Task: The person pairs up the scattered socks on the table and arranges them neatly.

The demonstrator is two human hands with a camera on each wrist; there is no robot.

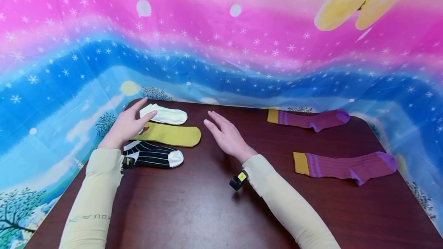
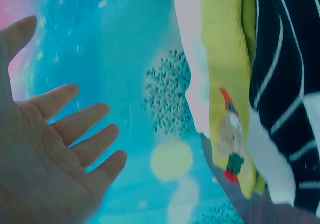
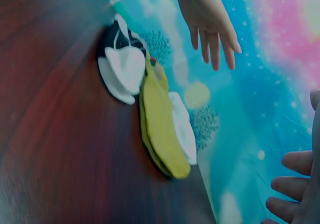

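Note:
My left hand (image 1: 126, 126) hovers over the left side of the table, its fingers extended and nothing in its grasp. Below and beside it lie a white sock (image 1: 169, 115), a yellow-green sock (image 1: 176, 135) with a small figure on it, and a black sock (image 1: 152, 155) with white stripes and a white toe. The left wrist view shows the figure on the yellow-green sock (image 2: 225, 74). Near the table's middle my right hand (image 1: 226, 135) is raised, fingers straight, holding nothing. Two purple socks with mustard cuffs lie to the right: a farther one (image 1: 297, 119) and a nearer one (image 1: 335, 166).
The dark brown table (image 1: 194, 199) has its back edge against a printed cloth (image 1: 221, 49) in pink and blue, which also hangs along both sides. A black strap with a camera (image 1: 238, 180) is on my right wrist, another (image 1: 128, 162) on my left.

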